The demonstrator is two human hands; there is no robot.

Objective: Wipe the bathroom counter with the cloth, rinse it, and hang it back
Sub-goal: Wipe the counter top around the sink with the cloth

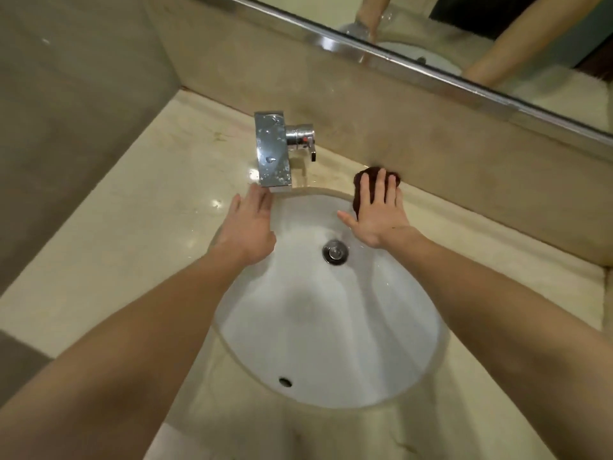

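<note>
A dark brown cloth (360, 187) lies on the beige marble counter (132, 247) just behind the sink's right rim, against the backsplash. My right hand (378, 210) presses flat on the cloth with fingers spread; most of the cloth is hidden under it. My left hand (247, 227) rests flat on the counter at the sink's left rim, just below the faucet spout, holding nothing.
A white oval sink (331, 310) with a chrome drain (335, 252) fills the middle. A chrome faucet (273, 151) with water drops stands behind it. A mirror (464, 38) runs above the backsplash. A wall closes the counter's left end.
</note>
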